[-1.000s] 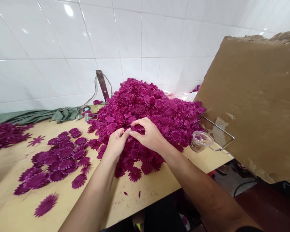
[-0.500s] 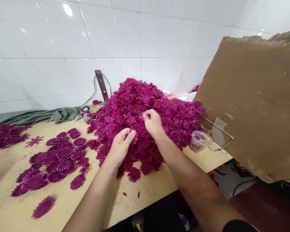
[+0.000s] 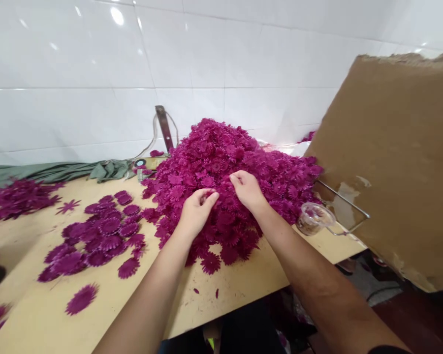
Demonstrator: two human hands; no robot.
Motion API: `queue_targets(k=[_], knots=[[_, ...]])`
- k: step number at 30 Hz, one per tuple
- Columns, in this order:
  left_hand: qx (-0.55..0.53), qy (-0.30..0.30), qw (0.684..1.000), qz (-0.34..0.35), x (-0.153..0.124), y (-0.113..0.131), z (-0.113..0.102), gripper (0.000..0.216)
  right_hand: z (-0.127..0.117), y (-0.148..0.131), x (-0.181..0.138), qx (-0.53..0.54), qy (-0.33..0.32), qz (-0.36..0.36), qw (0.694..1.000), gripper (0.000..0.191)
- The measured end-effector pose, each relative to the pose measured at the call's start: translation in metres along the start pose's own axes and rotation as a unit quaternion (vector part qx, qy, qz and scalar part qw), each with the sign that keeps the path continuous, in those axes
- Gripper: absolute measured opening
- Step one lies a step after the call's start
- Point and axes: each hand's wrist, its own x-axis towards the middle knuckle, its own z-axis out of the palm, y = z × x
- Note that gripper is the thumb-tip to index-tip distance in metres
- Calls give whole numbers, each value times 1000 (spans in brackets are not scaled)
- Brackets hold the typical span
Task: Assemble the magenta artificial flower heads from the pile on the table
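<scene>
A tall heap of purple artificial flowers fills the middle of the table, and both hands are in front of it. My left hand is closed in a pinch, thumb against forefinger, with a bit of purple flower showing at the fingertips. Just to its right and slightly higher, my right hand also pinches thumb and finger together; whatever is between them is too small to make out against the heap. The two hands are a little apart.
Flat, layered purple flower pieces lie loosely on the table at left, with another pile farther left. A clear plastic cup stands right, beside a metal wire frame and a large cardboard sheet. Green cloth lies along the tiled wall.
The view has swung slightly left, so everything sits farther right. My right hand has come down a little relative to my left; both remain pinched.
</scene>
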Motion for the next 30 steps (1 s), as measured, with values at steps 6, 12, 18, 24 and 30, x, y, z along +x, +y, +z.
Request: queue_targets(k=[6, 12, 18, 24, 30], knots=[[271, 36, 946, 175, -7, 7, -12, 21, -12, 9, 3, -82, -6, -65, 994, 28], [417, 83, 894, 140, -61, 8, -112, 24, -27, 12, 0, -212, -26, -101, 972, 44], [570, 101, 814, -52, -117, -23, -206, 42, -29, -11, 3, -273, -5, -167, 947, 22], [536, 105, 831, -105, -122, -39, -206, 36, -17, -30, -16, -243, -20, -227, 943, 19], [486, 121, 852, -150, -108, -37, -182, 41, 38, -64, -84, -195, -212, -322, 902, 20]])
